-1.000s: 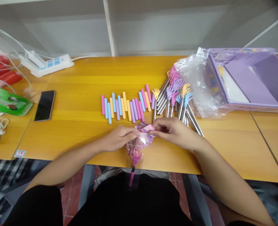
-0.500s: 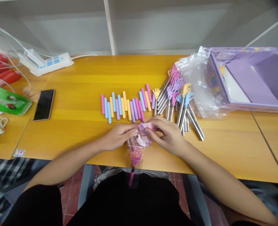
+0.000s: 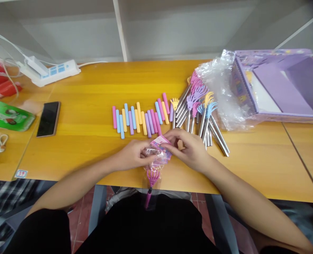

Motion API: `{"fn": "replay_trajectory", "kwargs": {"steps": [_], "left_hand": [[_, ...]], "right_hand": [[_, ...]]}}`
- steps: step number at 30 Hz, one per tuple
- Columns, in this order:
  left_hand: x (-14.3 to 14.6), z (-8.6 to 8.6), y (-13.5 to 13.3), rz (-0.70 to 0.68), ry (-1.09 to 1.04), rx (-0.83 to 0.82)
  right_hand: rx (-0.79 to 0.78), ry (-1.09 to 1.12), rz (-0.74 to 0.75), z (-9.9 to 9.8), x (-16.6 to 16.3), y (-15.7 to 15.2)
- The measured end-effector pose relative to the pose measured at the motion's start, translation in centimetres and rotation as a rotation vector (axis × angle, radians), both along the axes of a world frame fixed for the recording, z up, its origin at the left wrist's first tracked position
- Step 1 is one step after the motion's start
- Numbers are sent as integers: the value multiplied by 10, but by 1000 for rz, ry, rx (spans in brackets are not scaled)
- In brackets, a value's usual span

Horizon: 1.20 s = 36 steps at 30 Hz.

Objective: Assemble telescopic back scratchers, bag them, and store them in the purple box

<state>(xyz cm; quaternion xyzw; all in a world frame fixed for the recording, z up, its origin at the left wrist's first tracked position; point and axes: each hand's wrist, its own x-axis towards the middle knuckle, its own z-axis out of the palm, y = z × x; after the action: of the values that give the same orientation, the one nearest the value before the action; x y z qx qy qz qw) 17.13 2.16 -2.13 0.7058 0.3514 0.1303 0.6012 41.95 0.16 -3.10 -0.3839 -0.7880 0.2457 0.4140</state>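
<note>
Between my hands, over the table's front edge, hangs a clear plastic bag (image 3: 158,160) with a pink back scratcher (image 3: 152,178) inside, hand end up and pink handle toward my lap. My left hand (image 3: 135,154) is closed on the bag's upper part. A small pink printed card (image 3: 160,141) is pinched between the thumb and fingers of my right hand (image 3: 189,150), at the mouth of the bag. Beyond my hands lie several coloured handle tubes (image 3: 137,120) in a staggered row. To their right is a pile of metal-rod back scratchers (image 3: 196,102) with coloured hand-shaped heads.
At the right stands an open purple box (image 3: 278,116), with crumpled clear plastic (image 3: 225,95) against its left side. A black phone (image 3: 48,119) lies on the left, near a green printed package (image 3: 9,114) and a white power strip (image 3: 57,72) with cables.
The card has tilted and shifted slightly left at the bag opening. My left thumb has moved lower on the plastic. The view has shifted slightly.
</note>
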Motion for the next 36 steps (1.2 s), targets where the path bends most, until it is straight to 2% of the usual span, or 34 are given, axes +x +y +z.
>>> {"fn": "replay_trajectory", "kwargs": {"steps": [8, 16, 22, 29, 32, 36], "left_hand": [[0, 0, 1, -6, -5, 97], [0, -1, 1, -9, -11, 91], [-2, -2, 0, 2, -84, -68], [-3, -5, -2, -12, -115, -106], [-3, -6, -3, 43, -176, -43], [-4, -6, -3, 90, -191, 220]], "right_hand": [[94, -50, 80, -1, 2, 3], [59, -102, 123, -3, 2, 2], [-138, -20, 108, 5, 2, 4], [-361, 101, 150, 6, 1, 6], [-443, 159, 132, 5, 2, 6], [-463, 199, 106, 5, 2, 8]]}}
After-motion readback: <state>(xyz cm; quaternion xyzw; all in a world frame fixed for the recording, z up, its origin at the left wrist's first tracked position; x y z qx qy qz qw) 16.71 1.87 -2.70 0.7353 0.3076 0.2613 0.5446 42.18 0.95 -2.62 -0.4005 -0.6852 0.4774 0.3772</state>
